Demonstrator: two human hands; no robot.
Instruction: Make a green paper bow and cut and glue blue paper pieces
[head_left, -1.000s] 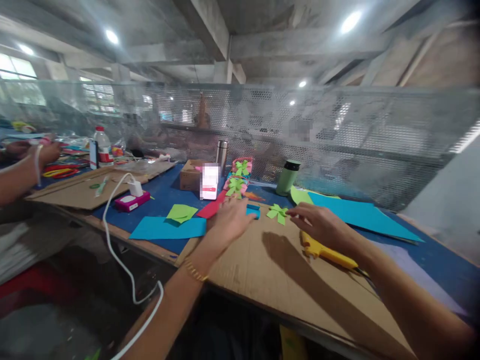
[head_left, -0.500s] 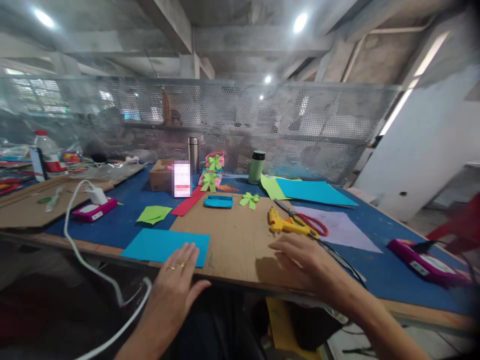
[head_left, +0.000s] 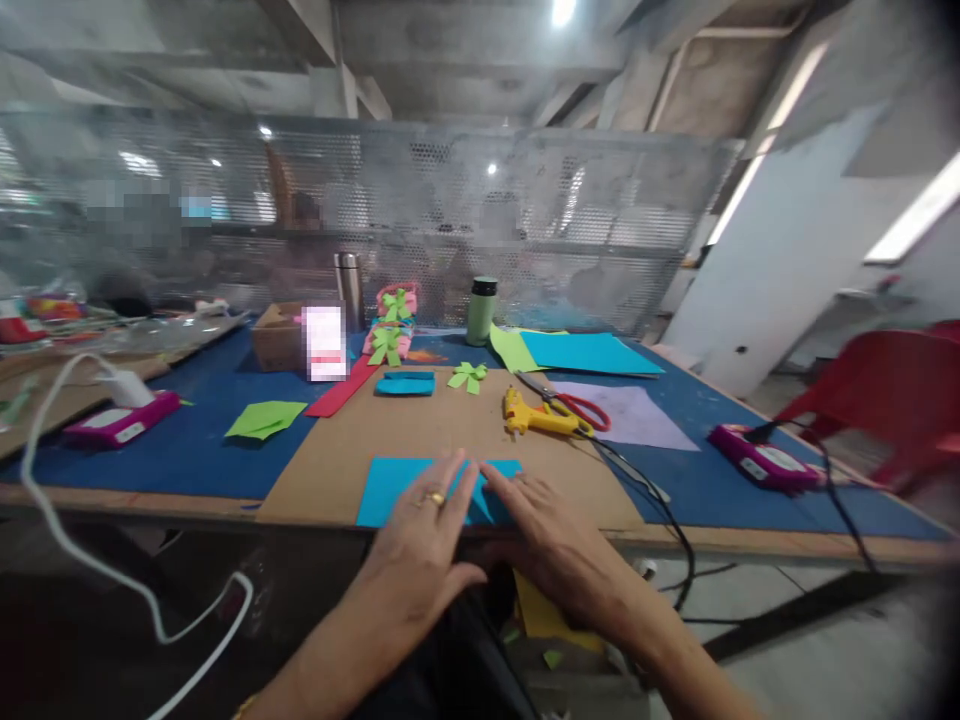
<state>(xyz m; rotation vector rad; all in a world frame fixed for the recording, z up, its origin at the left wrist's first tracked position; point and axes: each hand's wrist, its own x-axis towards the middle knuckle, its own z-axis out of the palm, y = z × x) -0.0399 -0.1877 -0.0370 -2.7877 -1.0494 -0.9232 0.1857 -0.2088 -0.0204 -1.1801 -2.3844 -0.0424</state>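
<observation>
Rectangular blue paper (head_left: pixel 386 492) under fingers (head_left: pixel 444 478), flat cardboard (head_left: pixel 442 425)

Front paper sheet (head_left: pixel 391 486) plain bright blue. Cardboard (head_left: pixel 322 470) tan; tabletop (head_left: pixel 206 462) dark blue. Glue gun (head_left: pixel 550 420) yellow, scissors' handles (head_left: pixel 592 402) red. Bow (head_left: pixel 469 376) lime green. Tumbler (head_left: pixel 481 318) sage green, black-lidded. Partition (head_left: pixel 427 205) grey, dotted with perforations.

A ceiling lamp (head_left: pixel 563 11) glares above the hazy mesh screen (head_left: pixel 435 215), the upper right corner dark.
</observation>
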